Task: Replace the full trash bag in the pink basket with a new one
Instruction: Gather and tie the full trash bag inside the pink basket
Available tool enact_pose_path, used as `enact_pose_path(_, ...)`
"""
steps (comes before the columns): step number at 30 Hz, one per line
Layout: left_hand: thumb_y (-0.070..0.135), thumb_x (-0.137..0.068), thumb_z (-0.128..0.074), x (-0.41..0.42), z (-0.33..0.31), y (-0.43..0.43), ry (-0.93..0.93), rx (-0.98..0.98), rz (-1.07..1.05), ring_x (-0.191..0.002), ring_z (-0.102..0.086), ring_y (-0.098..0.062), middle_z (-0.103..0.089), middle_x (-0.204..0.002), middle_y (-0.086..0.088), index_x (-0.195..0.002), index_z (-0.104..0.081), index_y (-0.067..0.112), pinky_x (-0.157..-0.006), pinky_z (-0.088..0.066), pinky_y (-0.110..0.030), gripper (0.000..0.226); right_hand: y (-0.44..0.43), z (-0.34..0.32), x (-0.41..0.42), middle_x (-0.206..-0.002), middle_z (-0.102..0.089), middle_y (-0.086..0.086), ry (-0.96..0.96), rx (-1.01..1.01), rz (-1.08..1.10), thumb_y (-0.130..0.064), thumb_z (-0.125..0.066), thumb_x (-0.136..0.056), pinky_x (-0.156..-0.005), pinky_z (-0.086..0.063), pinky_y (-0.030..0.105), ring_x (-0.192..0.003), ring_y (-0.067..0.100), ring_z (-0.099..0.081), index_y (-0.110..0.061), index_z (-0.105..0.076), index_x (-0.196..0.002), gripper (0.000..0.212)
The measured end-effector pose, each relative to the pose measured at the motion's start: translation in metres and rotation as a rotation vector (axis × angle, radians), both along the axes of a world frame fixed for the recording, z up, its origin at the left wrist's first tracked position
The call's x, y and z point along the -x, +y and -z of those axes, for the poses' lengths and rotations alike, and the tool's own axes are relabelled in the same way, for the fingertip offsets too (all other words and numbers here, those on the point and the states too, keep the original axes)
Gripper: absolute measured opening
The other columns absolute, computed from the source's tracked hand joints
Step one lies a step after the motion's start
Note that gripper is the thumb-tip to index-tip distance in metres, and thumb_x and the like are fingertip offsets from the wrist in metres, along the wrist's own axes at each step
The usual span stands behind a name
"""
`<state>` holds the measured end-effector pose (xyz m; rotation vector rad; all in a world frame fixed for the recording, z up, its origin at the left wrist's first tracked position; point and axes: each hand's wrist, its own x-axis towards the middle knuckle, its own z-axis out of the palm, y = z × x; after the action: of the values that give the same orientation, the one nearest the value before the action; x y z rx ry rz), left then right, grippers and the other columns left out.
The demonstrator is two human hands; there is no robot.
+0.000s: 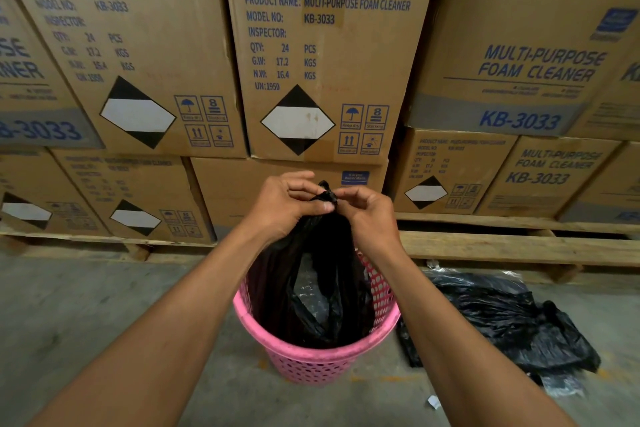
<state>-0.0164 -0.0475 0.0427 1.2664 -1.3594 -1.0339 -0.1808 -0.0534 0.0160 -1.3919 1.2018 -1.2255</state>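
Trash bag [311, 291] neck pinched by left hand [287, 206] and right hand [369, 215] above pink basket [311, 357]; knotting tightly should prevent spills.

Contents of the black bag [311, 288] and lower basket [311, 364] interior hidden; outer cartons [41, 73] cropped.

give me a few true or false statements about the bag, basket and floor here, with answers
1. Both hands grip the gathered top of the black bag. True: the left hand and right hand meet at its neck.
2. The bag lies wholly outside the pink basket. False: its lower part sits inside the basket.
3. Another black bag lies on the floor right of the basket. True.
4. The basket stands on a wooden pallet. False: it stands on the concrete floor, in front of the pallet.
5. The stacked boxes are cardboard. True.
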Motion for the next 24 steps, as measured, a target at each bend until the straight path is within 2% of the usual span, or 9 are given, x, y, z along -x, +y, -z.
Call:
enact_pose_path(2,-0.003,-0.065,-0.086,0.0,0.002,-0.004,-0.005,-0.035,0.05,-0.098,-0.067,-0.007,-0.063,-0.12,0.005,-0.083,-0.076,0.016,-0.084,-0.051,-0.016,0.027,0.002,-0.002,-0.001,-0.083,-0.078,-0.007,0.03,0.011,-0.03,-0.003,-0.068,-0.093,-0.073,-0.058,0.021,-0.082,0.005,-0.073,-0.015,-0.079,-0.093,0.016)
enact_pose_path(4,-0.002,-0.066,-0.085,0.001,0.004,-0.006,0.015,-0.051,0.049,-0.092,-0.069,-0.009,-0.072,-0.11,-0.005,-0.089,-0.077,0.009,-0.09,-0.053,-0.023,0.027,0.004,-0.002,-0.002,-0.083,-0.078,-0.005,0.023,-0.005,-0.055,-0.003,-0.069,-0.093,-0.067,-0.056,0.017,-0.08,0.005,-0.074,-0.013,-0.08,-0.093,0.015)
enact_pose_path(8,0.005,-0.065,-0.088,0.003,0.006,-0.012,-0.04,-0.03,-0.066,-0.064,-0.066,0.002,-0.074,-0.071,0.011,-0.085,-0.078,0.014,-0.07,-0.051,-0.015,0.024,0.005,0.005,-0.002,-0.096,-0.078,0.004,-0.029,-0.042,-0.123,-0.003,-0.074,-0.088,-0.08,-0.06,0.031,-0.092,0.018,-0.075,-0.015,-0.075,-0.102,0.018)
enact_pose_path(11,0.005,-0.065,-0.088,0.001,0.006,-0.018,-0.06,-0.016,-0.104,-0.058,-0.062,0.01,-0.07,-0.07,0.013,-0.083,-0.077,0.013,-0.062,-0.048,-0.007,0.022,0.01,0.016,-0.001,-0.098,-0.076,-0.002,0.066,-0.077,-0.17,-0.006,-0.077,-0.087,-0.087,-0.058,0.026,-0.093,0.002,-0.071,-0.02,-0.07,-0.108,0.026)
enact_pose_path(13,0.011,-0.061,-0.092,-0.002,0.009,-0.02,-0.09,-0.028,-0.13,-0.065,-0.066,0.004,-0.072,-0.075,0.005,-0.075,-0.074,0.02,-0.068,-0.052,-0.013,0.024,0.014,0.022,0.001,-0.092,-0.075,-0.01,0.17,-0.056,-0.115,-0.009,-0.076,-0.088,-0.089,-0.058,0.029,-0.088,-0.005,-0.069,-0.024,-0.072,-0.1,0.019)
enact_pose_path(16,0.018,-0.057,-0.095,-0.006,0.013,-0.022,-0.125,-0.113,-0.171,-0.067,-0.065,-0.014,-0.07,-0.076,-0.005,-0.07,-0.07,0.015,-0.072,-0.054,-0.026,0.028,0.015,0.032,0.002,-0.09,-0.074,-0.01,0.199,0.059,0.036,-0.007,-0.072,-0.088,-0.089,-0.057,0.042,-0.089,0.003,-0.069,-0.022,-0.074,-0.092,0.015)
enact_pose_path(20,0.013,-0.062,-0.093,-0.006,0.012,-0.025,-0.168,-0.22,-0.099,-0.043,-0.053,0.0,-0.057,-0.06,-0.001,-0.071,-0.066,0.007,-0.046,-0.04,-0.01,0.029,0.015,0.039,0.004,-0.127,-0.062,-0.01,0.301,0.299,0.075,-0.004,-0.076,-0.085,-0.101,-0.047,0.022,-0.118,-0.006,-0.055,-0.015,-0.076,-0.092,0.013)
enact_pose_path(22,0.015,-0.062,-0.092,-0.007,0.01,-0.028,-0.262,-0.244,-0.011,-0.039,-0.049,0.002,-0.058,-0.057,0.001,-0.07,-0.066,0.009,-0.043,-0.038,-0.01,0.028,0.013,0.037,0.01,-0.151,-0.048,-0.012,0.378,0.367,0.003,-0.002,-0.076,-0.083,-0.103,-0.036,0.006,-0.134,-0.01,-0.043,-0.015,-0.077,-0.089,0.014)
enact_pose_path(24,0.021,-0.062,-0.093,-0.01,0.007,-0.03,-0.4,-0.268,0.072,-0.044,-0.048,0.0,-0.058,-0.054,0.007,-0.072,-0.067,0.011,-0.045,-0.037,-0.013,0.03,0.011,0.032,0.015,-0.156,-0.041,-0.014,0.458,0.404,-0.085,-0.002,-0.074,-0.083,-0.102,-0.03,0.002,-0.138,-0.013,-0.037,-0.017,-0.075,-0.086,0.016)
